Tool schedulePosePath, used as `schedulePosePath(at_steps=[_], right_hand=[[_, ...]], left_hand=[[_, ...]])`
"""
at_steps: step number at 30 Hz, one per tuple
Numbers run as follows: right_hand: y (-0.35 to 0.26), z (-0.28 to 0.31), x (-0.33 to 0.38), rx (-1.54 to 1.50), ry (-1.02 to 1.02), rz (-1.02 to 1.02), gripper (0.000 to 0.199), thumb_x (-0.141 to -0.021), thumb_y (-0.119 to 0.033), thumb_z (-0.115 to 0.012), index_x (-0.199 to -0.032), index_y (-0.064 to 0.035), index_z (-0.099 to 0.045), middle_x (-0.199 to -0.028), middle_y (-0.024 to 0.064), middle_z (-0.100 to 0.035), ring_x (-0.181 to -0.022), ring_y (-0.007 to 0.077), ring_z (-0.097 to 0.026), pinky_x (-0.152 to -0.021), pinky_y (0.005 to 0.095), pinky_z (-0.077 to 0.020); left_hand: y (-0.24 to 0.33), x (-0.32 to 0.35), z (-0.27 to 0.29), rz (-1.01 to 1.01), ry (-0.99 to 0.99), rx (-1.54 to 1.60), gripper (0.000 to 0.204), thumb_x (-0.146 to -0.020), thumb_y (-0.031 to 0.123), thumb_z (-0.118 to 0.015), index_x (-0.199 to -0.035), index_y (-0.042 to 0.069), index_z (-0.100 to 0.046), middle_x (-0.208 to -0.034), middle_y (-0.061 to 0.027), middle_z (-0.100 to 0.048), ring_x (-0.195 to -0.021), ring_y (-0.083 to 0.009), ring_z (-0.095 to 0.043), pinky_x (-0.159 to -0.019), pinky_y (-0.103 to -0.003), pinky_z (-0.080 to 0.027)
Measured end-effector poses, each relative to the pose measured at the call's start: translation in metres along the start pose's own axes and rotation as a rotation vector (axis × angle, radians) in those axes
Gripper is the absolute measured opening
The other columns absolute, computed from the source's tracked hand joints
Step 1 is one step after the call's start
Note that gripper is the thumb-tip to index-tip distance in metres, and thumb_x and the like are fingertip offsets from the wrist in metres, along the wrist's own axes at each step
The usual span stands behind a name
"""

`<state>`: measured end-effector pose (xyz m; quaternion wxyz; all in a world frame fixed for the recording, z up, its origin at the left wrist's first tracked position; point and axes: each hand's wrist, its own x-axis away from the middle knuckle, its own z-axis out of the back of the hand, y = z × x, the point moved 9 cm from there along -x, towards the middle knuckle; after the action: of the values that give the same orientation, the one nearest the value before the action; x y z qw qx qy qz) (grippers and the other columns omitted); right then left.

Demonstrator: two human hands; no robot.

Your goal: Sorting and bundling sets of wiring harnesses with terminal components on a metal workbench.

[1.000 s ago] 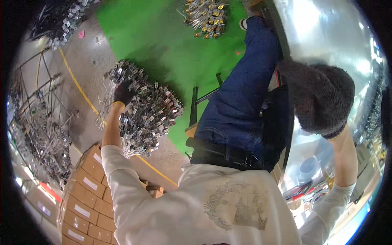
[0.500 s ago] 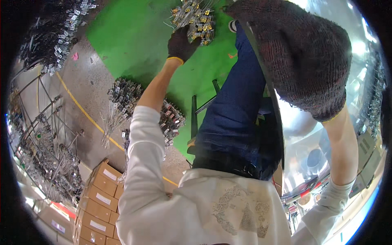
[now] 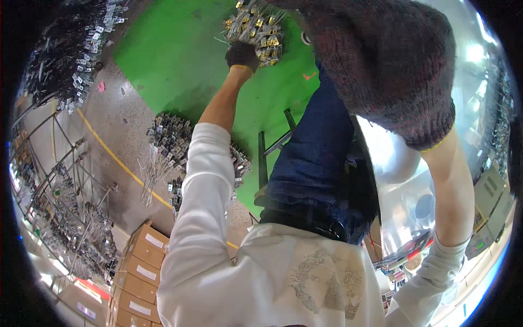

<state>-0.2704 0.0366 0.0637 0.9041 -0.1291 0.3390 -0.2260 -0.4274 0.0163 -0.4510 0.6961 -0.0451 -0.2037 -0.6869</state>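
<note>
Gold-tipped wire bundle (image 3: 255, 28): a cluster of thin wires with brass-coloured and pale connector ends, lying on the green floor (image 3: 163, 54) at the top of the view, well ahead of the person's body.

Left hand (image 3: 242, 54): in a dark knit glove with a yellow cuff, arm stretched out, laid on the near edge of the bundle. Fingers bent down into the connectors; whether they pinch any wire cannot be told.

Right hand (image 3: 392, 65): in a dark maroon knit glove, raised very close to the camera and filling the upper right. Only the back of the glove shows; finger state cannot be told, and nothing is seen held.

Clothing: white long sleeves (image 3: 201, 180) pushed up the forearms, dark blue trousers (image 3: 316, 158).

Second wire bundle (image 3: 174, 147): silver-tagged, on the grey concrete beside the left elbow, just past the yellow floor line (image 3: 117, 161).

Third heap of tagged wires (image 3: 71, 54): upper left, on the concrete.

Cardboard boxes (image 3: 141, 267): stacked at lower left.

Wire racks (image 3: 60, 212): left edge, hung with more harnesses.

Black metal frame (image 3: 264, 158): standing on the green floor by the trousers.
</note>
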Motion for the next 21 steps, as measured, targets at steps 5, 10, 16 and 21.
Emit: schedulePosePath(at_steps=[5,10,16,21], right_hand=[[-0.006,0.0,-0.014,0.001,0.094,0.029,0.028,-0.088,-0.015,-0.073,-0.115,-0.0086,-0.079,-0.086,0.0104,-0.077,-0.068,0.0294,-0.073,-0.062,0.0402,-0.0607],[-0.009,0.016,-0.011,-0.007,0.172,0.049,0.028,-0.085,-0.013,-0.076,-0.113,-0.0065,-0.079,-0.082,0.0106,-0.077,-0.066,0.0283,-0.073,-0.06,0.0401,-0.0613],[-0.012,0.007,-0.004,-0.024,0.097,-0.003,0.022,-0.086,-0.011,-0.074,-0.106,-0.0045,-0.078,-0.079,0.0114,-0.075,-0.067,0.028,-0.074,-0.06,0.0403,-0.0605],[-0.01,0.014,-0.001,0.014,-0.031,-0.077,0.019,-0.088,-0.013,-0.072,-0.104,-0.0053,-0.079,-0.08,0.015,-0.075,-0.068,0.0297,-0.073,-0.063,0.0409,-0.0603]], left_hand=[[-0.022,0.089,0.012,-0.226,0.175,0.174,0.037,-0.093,0.038,-0.061,-0.087,0.007,-0.08,-0.093,-0.0228,-0.077,-0.089,-0.0442,-0.075,-0.08,-0.056,-0.06],[-0.036,0.146,-0.018,-0.16,-0.04,0.21,0.049,-0.099,0.043,-0.055,-0.08,0.005,-0.077,-0.084,-0.0274,-0.073,-0.081,-0.0489,-0.071,-0.077,-0.06,-0.057],[-0.096,0.188,-0.005,-0.192,-0.139,-0.039,0.034,-0.091,0.023,-0.068,-0.122,0.009,-0.069,-0.092,-0.0191,-0.075,-0.078,-0.0425,-0.071,-0.065,-0.054,-0.055],[-0.116,0.24,0.074,0.243,-0.029,0.806,0.044,-0.093,0.021,-0.067,-0.134,0.008,-0.07,-0.1,-0.0179,-0.075,-0.082,-0.0373,-0.068,-0.083,-0.053,-0.054]])
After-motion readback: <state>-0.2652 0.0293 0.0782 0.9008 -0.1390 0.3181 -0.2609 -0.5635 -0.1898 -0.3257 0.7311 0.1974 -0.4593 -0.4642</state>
